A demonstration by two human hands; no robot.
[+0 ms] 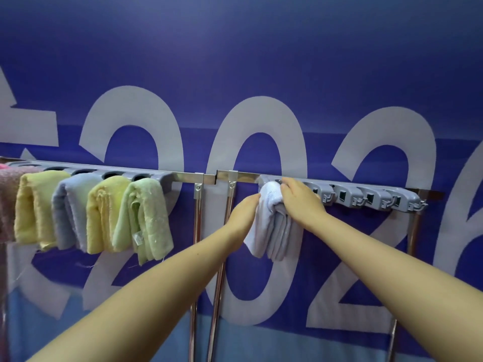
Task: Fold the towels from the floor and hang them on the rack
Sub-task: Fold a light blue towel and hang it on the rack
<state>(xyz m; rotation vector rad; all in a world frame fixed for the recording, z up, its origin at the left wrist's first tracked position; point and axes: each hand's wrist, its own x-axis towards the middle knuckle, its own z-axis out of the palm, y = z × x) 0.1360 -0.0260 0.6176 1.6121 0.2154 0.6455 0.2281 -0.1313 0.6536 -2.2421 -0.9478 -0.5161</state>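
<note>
A folded pale blue towel [271, 231] hangs from the leftmost holder of the right rack [366, 197], a grey plastic strip of clips on a chrome bar. My right hand [300, 198] lies over the towel's top at the clip, fingers bent onto the cloth. From the left, my left hand [244, 214] holds the towel's side edge, its fingertips hidden behind the fabric. On the left rack [159, 176] hang several folded towels: pink [6, 202], yellow [36, 207], blue-grey [72, 210], yellow [104, 215] and light green [145, 218].
Chrome uprights [198, 218] stand between the two racks, and another post [413, 231] is at the right end. Several clips to the right of the blue towel hold nothing. A blue banner with large pale numerals [256, 121] hangs close behind.
</note>
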